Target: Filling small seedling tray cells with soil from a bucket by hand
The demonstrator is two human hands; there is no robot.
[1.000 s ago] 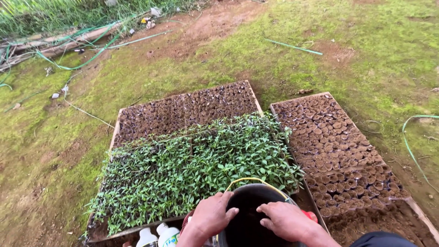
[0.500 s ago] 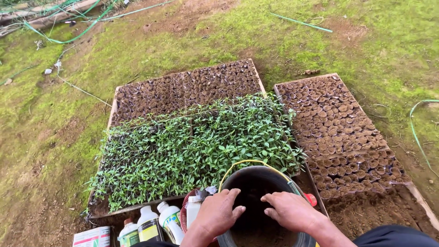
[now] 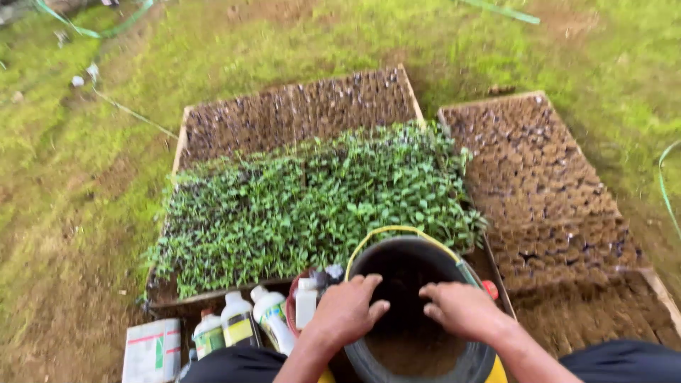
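A black bucket (image 3: pixel 369 262) with a yellow wire handle stands in front of me, with brown soil inside. My left hand (image 3: pixel 345 311) rests palm down over the bucket's left rim, fingers curled loosely. Over the right side of the opening lies my right hand (image 3: pixel 462 309), palm down, fingers pointing left. I cannot tell whether either hand grips soil. Just beyond the bucket is a wooden-framed bed of dense green seedlings (image 3: pixel 312 202).
Several white bottles (image 3: pixel 245 323) stand left of the bucket, beside a white packet (image 3: pixel 150 349). A second bed of soil-filled pots (image 3: pixel 546 184) lies to the right. Grass and bare earth surround the beds; green hoses (image 3: pixel 667 188) lie at the edges.
The view has tilted down and nearer, bringing the bottles and packet into sight. Both hands stay over the bucket, shifted slightly further into its opening.
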